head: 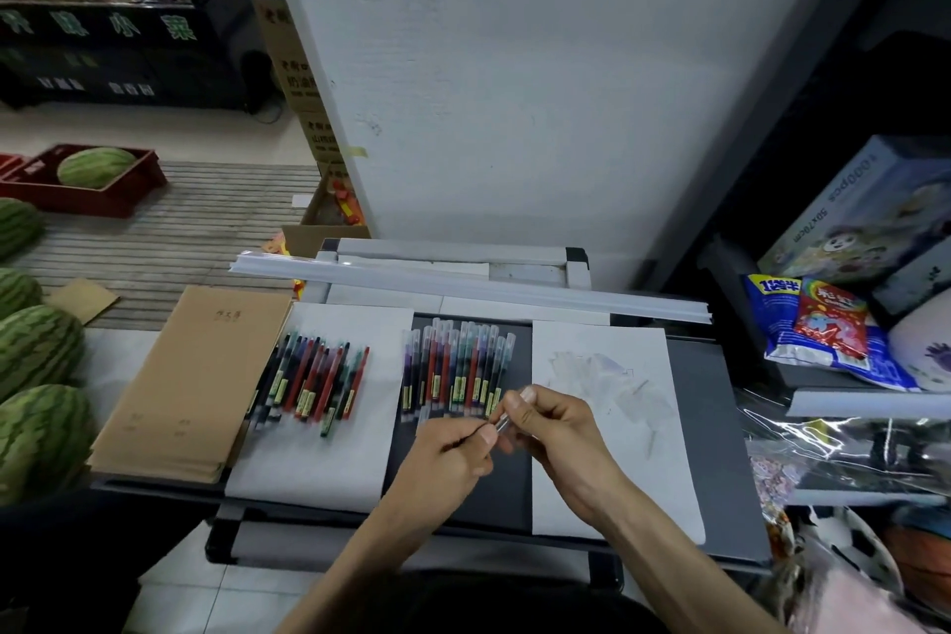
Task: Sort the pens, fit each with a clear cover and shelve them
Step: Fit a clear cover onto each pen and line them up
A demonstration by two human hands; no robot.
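In the head view the step in hand is fitting a cover: both hands meet over the dark desk [712, 432], just in front of the row of capped pens [458, 371]. The left hand [447, 453] pinches a pen [469, 436] between thumb and curled fingers [483, 435], most of its barrel hidden inside the hand, its end aimed at the right hand [561, 427]. That hand's fingers [516, 406] are closed round a clear cover [502, 422], held tilted with its open end toward the pen. Whether the pen is already inside the cover I cannot tell. The next move seems to call for lining the two up and pushing them together until the cover seats, then laying the pen with the capped row. The uncapped pens [314, 376] lie in a loose fan on the white sheet [319, 458] to the left, beside a stack of brown exercise books [200, 376], and spare clear covers [602, 373] sit on the right sheet [633, 479]; shelving looks some way off
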